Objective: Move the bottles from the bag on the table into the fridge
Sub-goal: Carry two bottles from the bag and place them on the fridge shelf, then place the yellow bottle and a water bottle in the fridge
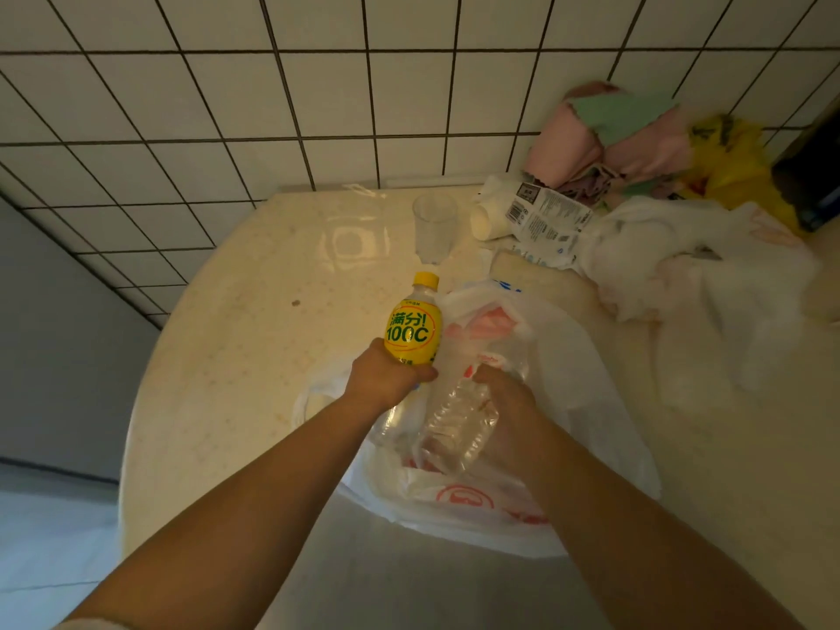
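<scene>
Over the table [236, 356], left hand [386, 375] grips a yellow bottle [413, 327]; right hand [504, 402] grips a clear bottle [454, 425] in the bag [591, 402].

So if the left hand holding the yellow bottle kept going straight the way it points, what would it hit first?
Probably the clear plastic cup: the left hand points its yellow bottle up the table toward it. Depth is unclear, so it might pass just left.

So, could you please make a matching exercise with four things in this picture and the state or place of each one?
Things:
1. yellow bottle
2. clear bottle
3. plastic cup
4. white bag

States:
A. stands alone near the wall
B. lies open on the table
C. gripped by the left hand
D. held by the right hand

Pairs: 1-C, 2-D, 3-A, 4-B
</scene>
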